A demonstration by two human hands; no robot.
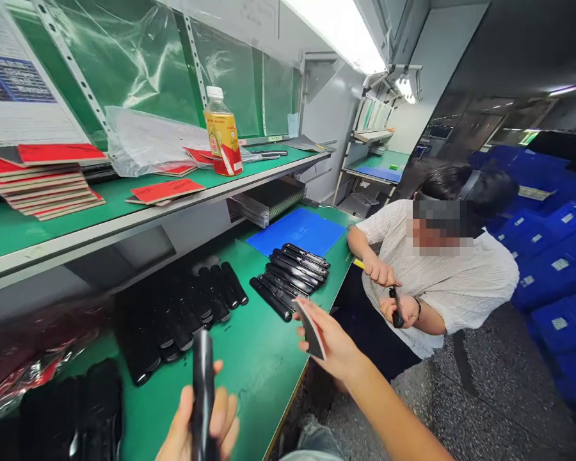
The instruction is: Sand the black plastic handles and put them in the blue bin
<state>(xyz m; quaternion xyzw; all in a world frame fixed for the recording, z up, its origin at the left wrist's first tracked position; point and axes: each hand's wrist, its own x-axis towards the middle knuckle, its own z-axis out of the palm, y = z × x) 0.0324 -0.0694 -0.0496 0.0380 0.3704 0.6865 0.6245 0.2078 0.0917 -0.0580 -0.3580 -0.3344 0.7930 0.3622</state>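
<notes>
The left hand [224,413] grips a tubular black casing [203,371] upright over the green worktop [254,358], seemingly to leave its upper length exposed; the right hand [335,339] pinches a thin, curved pad [311,331], probably for control.

A glossy black rod-shaped piece [202,378] stands nearly upright in my left hand [222,416].
Bowed and pale-edged, a thin dark pad [311,331] tilts in my right hand [333,342] by the workbench [256,358]'s right edge.

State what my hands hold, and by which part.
Your left hand grips a long black piece around its lower part; your right hand holds a thin pad at its sides, contact partly hidden.
</notes>
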